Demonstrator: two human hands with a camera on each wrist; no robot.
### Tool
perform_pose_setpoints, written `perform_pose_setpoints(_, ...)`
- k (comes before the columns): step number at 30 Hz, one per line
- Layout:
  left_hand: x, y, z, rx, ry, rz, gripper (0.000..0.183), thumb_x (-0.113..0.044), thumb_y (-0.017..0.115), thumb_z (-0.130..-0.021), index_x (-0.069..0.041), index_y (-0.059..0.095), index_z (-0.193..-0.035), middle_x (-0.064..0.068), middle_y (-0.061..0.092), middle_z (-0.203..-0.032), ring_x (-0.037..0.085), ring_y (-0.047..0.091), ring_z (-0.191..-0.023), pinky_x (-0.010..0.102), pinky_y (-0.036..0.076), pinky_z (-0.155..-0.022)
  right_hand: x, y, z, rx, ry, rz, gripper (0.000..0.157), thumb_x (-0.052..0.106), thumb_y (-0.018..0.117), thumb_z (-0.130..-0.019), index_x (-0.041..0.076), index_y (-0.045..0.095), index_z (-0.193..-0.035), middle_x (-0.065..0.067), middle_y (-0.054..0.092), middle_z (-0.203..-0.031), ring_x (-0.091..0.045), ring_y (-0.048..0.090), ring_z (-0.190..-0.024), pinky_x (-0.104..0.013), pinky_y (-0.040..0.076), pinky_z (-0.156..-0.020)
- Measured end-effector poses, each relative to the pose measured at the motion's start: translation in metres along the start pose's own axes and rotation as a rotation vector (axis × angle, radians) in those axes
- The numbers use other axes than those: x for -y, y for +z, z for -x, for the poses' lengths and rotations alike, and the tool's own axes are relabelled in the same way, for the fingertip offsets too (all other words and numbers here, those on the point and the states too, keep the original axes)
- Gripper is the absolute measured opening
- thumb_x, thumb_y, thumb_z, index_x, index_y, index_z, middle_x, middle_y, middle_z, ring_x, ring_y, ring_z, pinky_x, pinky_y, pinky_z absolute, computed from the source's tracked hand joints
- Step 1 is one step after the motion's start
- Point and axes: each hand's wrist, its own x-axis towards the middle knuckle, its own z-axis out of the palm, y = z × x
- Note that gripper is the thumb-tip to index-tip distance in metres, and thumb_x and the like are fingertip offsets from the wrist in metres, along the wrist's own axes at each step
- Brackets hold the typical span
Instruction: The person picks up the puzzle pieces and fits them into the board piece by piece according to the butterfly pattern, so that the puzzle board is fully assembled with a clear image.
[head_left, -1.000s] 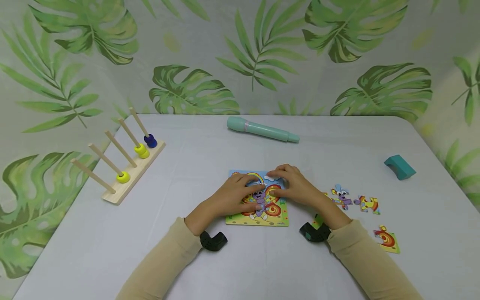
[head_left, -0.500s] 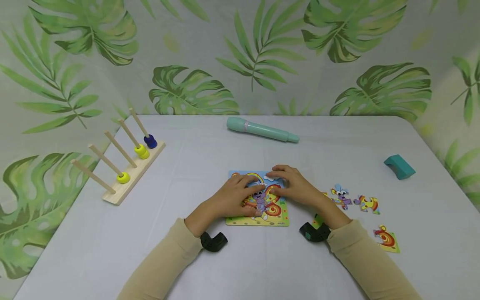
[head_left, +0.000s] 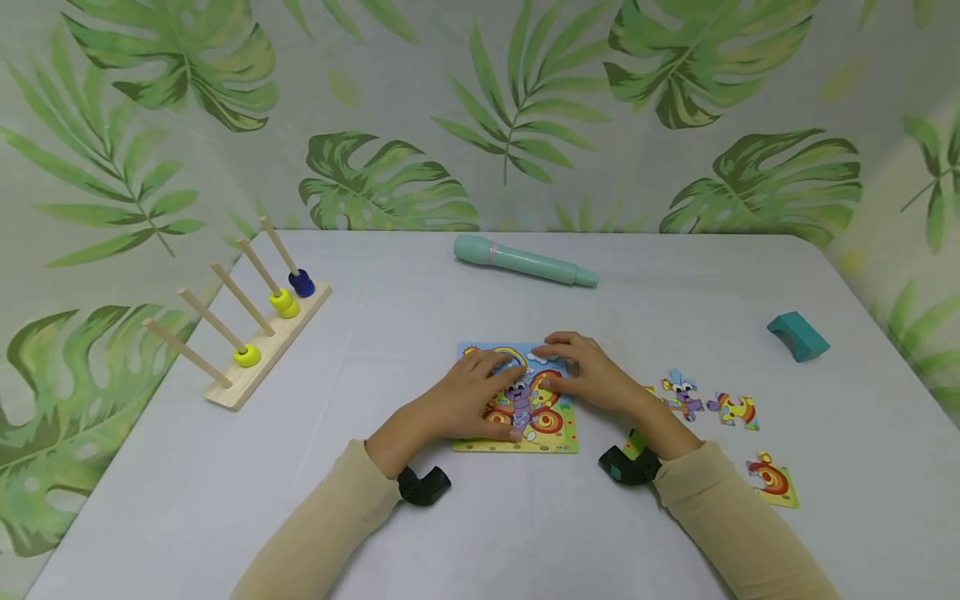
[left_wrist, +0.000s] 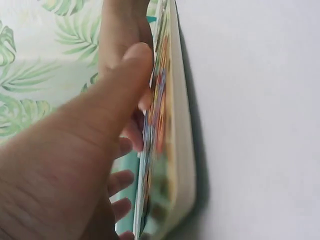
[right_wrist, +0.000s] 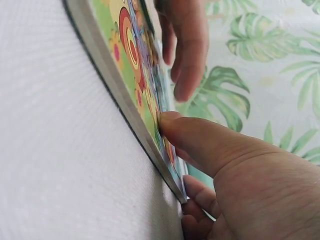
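A jigsaw puzzle (head_left: 551, 446) with a smiling butterfly and a rainbow lies flat at the middle of the table. My left hand (head_left: 468, 396) spreads over its left half, thumb toward the near edge. In the left wrist view the left thumb (left_wrist: 117, 95) overlaps the picture while the other fingers hang loosely behind it. Over the upper right part is my right hand (head_left: 596, 371), fingers bent a little. The right wrist view has the right thumb (right_wrist: 185, 132) on the picture's surface and other fingertips by the board's far corner. Both hands cover part of the picture.
Loose puzzle pieces lie right of the board: a butterfly head (head_left: 682, 396), a rainbow piece (head_left: 737, 410) and a wing piece (head_left: 776, 481); more are partly under the right forearm. A peg rack (head_left: 266, 346) with beads, a teal microphone-shaped toy (head_left: 528, 261) and a teal arch block (head_left: 801, 336) stand farther off.
The left thumb has slid slightly toward the board's near edge, uncovering a bit more of the butterfly. The right hand has barely moved, and the board and loose pieces stay where they were.
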Motion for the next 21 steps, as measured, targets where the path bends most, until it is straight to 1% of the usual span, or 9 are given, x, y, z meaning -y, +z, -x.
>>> perform_pose_setpoints(4, 0.006, -0.006, 0.013, -0.016, -0.043, 0.044, 0.088, -0.071, 0.049, -0.073, -0.019, 0.029, -0.141, 0.006, 0.023, -0.144, 0.025, 0.016, -0.131, 0.040, 0.009, -0.106, -0.001, 0.001, 0.000, -0.007, 0.001, -0.004, 0.044, 0.024, 0.067, -0.081, 0.009, 0.057, -0.121, -0.015, 0.040, -0.129, -0.037, 0.029, -0.119, -0.057, 0.023, -0.095)
perform_pose_setpoints(8, 0.014, -0.013, 0.031, -0.003, -0.108, 0.065, 0.090, -0.068, 0.055, -0.072, -0.018, 0.028, -0.142, 0.006, 0.022, -0.145, 0.024, 0.015, -0.132, 0.040, 0.012, -0.105, -0.002, 0.002, 0.000, -0.008, -0.001, -0.003, 0.045, 0.024, 0.067, -0.081, 0.009, 0.056, -0.122, -0.015, 0.040, -0.129, -0.037, 0.029, -0.120, -0.056, 0.022, -0.095)
perform_pose_setpoints(10, 0.018, -0.015, 0.039, 0.005, -0.130, 0.063, 0.092, -0.068, 0.057, -0.070, -0.018, 0.028, -0.142, 0.005, 0.022, -0.145, 0.025, 0.015, -0.132, 0.041, 0.014, -0.105, -0.003, 0.003, 0.000, -0.011, -0.002, -0.001, 0.045, 0.024, 0.068, -0.081, 0.009, 0.057, -0.122, -0.015, 0.040, -0.130, -0.037, 0.029, -0.120, -0.056, 0.023, -0.095)
perform_pose_setpoints(15, 0.023, -0.017, 0.050, 0.030, -0.131, 0.087, 0.096, -0.069, 0.059, -0.066, -0.016, 0.030, -0.141, 0.006, 0.022, -0.145, 0.028, 0.017, -0.131, 0.044, 0.015, -0.104, -0.003, 0.003, 0.001, -0.020, -0.004, 0.019, 0.045, 0.023, 0.068, -0.081, 0.009, 0.057, -0.122, -0.015, 0.041, -0.129, -0.037, 0.030, -0.120, -0.055, 0.024, -0.095)
perform_pose_setpoints(18, 0.024, -0.016, 0.053, 0.036, -0.131, 0.092, 0.097, -0.070, 0.060, -0.065, -0.016, 0.030, -0.141, 0.005, 0.021, -0.146, 0.029, 0.016, -0.131, 0.045, 0.015, -0.104, -0.001, 0.003, 0.001, -0.016, 0.000, 0.026, 0.046, 0.023, 0.067, -0.081, 0.008, 0.056, -0.123, -0.016, 0.040, -0.130, -0.037, 0.030, -0.120, -0.055, 0.024, -0.095)
perform_pose_setpoints(21, 0.024, -0.015, 0.053, 0.028, -0.132, 0.100, 0.097, -0.069, 0.060, -0.065, -0.016, 0.031, -0.140, 0.005, 0.020, -0.146, 0.030, 0.015, -0.131, 0.046, 0.014, -0.104, 0.000, 0.003, 0.002, -0.013, 0.004, 0.028, 0.046, 0.023, 0.067, -0.082, 0.008, 0.055, -0.124, -0.016, 0.040, -0.130, -0.037, 0.030, -0.120, -0.055, 0.024, -0.095)
